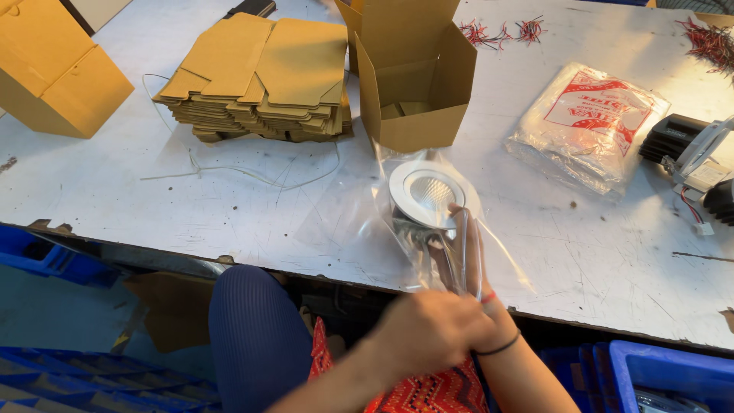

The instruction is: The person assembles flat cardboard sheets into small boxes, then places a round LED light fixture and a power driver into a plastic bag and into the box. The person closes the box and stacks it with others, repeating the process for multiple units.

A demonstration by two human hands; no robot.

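At the bottom centre, the left hand grips the mouth of a clear bag. The right hand reaches inside it, fingers closed on a round white lamp at mid-frame, over the counter. An open box stands just behind; flat cartons lie upper left. The thin bag could likely tear or slip, dropping the lamp.

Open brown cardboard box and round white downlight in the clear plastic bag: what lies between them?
Head view: only the bag's crumpled clear top, touching the box; no other object before the downlight.
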